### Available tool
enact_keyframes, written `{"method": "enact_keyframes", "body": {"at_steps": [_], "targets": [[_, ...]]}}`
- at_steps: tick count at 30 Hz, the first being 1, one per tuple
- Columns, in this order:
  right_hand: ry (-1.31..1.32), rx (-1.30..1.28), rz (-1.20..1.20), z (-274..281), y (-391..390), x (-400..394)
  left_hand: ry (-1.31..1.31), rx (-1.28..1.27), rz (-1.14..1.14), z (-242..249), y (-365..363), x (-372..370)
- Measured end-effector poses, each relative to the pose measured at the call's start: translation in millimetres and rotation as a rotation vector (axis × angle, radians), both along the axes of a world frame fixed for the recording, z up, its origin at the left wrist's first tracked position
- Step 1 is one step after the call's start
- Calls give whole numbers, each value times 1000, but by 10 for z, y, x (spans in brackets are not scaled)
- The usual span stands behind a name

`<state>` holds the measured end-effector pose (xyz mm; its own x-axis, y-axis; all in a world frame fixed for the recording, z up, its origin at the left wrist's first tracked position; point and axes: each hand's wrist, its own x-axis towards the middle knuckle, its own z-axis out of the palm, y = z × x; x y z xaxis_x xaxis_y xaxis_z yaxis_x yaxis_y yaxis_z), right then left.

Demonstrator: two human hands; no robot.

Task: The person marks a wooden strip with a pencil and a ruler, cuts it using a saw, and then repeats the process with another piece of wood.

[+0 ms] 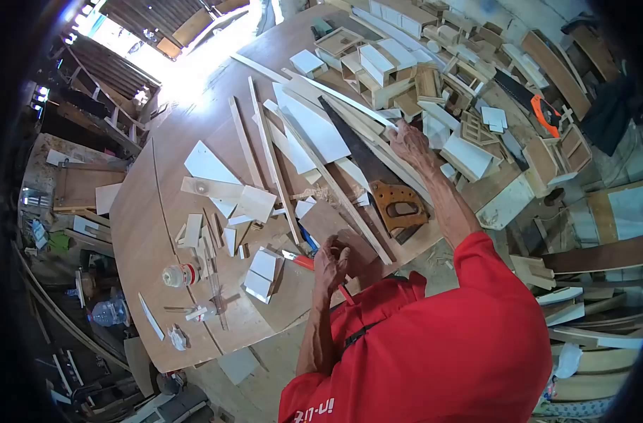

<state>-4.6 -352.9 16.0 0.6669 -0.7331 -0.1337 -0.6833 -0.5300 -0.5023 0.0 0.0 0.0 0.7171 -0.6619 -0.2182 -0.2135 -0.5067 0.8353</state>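
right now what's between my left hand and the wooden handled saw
A brown board and a long wooden strip lie between your left hand and the saw, in the head view.

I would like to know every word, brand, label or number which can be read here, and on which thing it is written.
"in-Lit", in white on the left sleeve of the red shirt; its last letters are unclear.
The red and white label on the jar: too small and blurred to read.
I can read no other word or number.
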Motion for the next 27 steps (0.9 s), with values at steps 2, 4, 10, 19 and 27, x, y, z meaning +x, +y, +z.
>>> {"method": "enact_keyframes", "body": {"at_steps": [2,4,10,19,27], "targets": [[-201,-45,-41,-50,71,-42,-7,4,-2,-4,10,-5],[-265,-128,-64,-191,107,-36,1,-6,4,-26,-40,4],[-465,-272,-155,-310,495,-176,-73,14,-11,-101,2,0],[-480,68,-163,-196,762,-157,-71,19,-21,-163,31,2],[-547,-259,-97,-250,983,-194,-98,47,-36,-158,30,-19]]}}
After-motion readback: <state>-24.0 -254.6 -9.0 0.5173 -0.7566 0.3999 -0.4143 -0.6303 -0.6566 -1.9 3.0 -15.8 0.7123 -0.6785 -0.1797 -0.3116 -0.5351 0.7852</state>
